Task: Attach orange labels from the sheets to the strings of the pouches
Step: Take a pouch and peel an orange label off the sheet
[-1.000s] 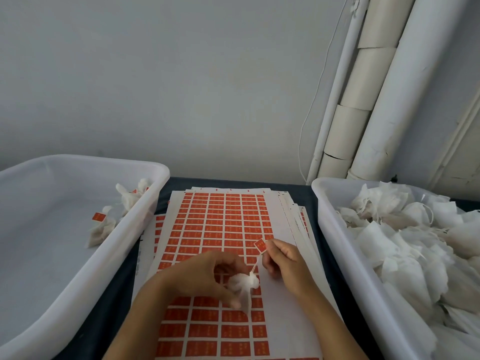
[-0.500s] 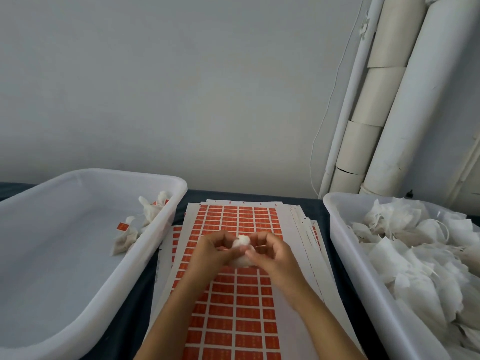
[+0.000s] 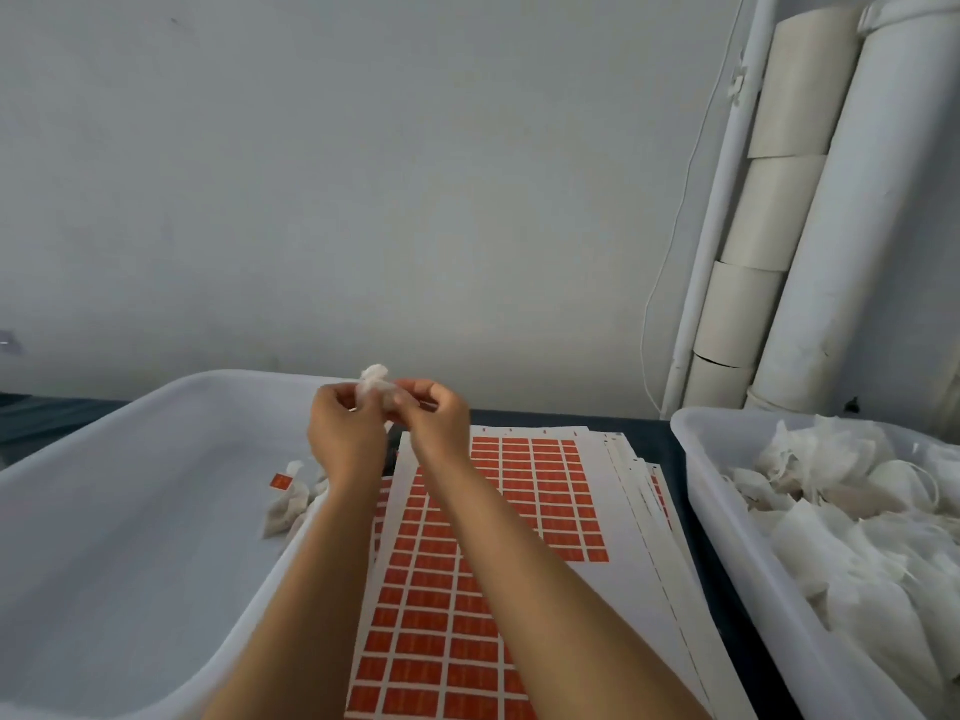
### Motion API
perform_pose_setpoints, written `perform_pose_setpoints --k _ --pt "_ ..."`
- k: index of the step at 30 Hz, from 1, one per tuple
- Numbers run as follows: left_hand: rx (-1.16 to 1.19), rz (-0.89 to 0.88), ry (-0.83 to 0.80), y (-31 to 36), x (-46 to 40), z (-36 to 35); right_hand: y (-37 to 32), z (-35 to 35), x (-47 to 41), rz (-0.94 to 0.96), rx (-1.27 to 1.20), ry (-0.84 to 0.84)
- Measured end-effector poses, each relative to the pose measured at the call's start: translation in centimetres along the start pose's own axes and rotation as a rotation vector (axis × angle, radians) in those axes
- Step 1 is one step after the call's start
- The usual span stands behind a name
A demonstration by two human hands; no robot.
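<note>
White gauzy fabric is bunching between the two hands: the small pouch [image 3: 375, 383] is being pinched from both sides, the left hand [image 3: 347, 427] curling its fingers round the near side and the right hand [image 3: 435, 419] closing thumb and fingertips on the other. Both hands are being held up above the far right corner of the left tub [image 3: 130, 537], with the pouch's top poking out above the knuckles. Its string and label are not showing. Below the forearms a stack of label sheets [image 3: 519, 511] is lying on the dark table [image 3: 644, 431], the top sheet gridded with orange labels. Inside the left tub a few finished pouches [image 3: 291, 498] are lying, one showing an orange tag [image 3: 282, 481]. To the right, another white tub [image 3: 727, 522] is holding a heap of unlabelled pouches [image 3: 852, 511].
</note>
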State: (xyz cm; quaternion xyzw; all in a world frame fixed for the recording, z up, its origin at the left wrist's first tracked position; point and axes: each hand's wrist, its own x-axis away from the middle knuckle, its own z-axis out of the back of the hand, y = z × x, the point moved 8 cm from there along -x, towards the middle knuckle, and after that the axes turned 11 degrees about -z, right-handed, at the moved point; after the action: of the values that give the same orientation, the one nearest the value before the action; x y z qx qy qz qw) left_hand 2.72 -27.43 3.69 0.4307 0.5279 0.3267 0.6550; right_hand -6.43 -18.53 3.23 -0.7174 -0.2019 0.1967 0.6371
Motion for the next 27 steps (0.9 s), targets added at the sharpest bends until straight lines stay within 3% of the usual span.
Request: perform_pose_setpoints --k 4,8,13,18,27 --pt "-0.067 0.189 -0.005 -2.8 -1.0 1.0 2.7 -2.9 -1.1 -0.216 -0.060 -0.182" --pt "-0.065 0.242 0.019 -2.7 -0.9 1.5 2.9 -2.5 -1.1 -0.239 -0.082 -0.176" --pt "-0.262 -0.023 -0.006 0.2 0.0 0.8 1.1 0.7 -0.2 -0.178 -0.013 -0.145" --pt "-0.218 -0.255 -0.293 3.3 3.7 -3.9 -0.8 5.9 1.4 -0.132 0.019 -0.057" --pt "-0.172 -0.245 -0.691 4.6 12.7 -14.4 -3.0 19.0 2.5 -0.173 0.166 0.343"
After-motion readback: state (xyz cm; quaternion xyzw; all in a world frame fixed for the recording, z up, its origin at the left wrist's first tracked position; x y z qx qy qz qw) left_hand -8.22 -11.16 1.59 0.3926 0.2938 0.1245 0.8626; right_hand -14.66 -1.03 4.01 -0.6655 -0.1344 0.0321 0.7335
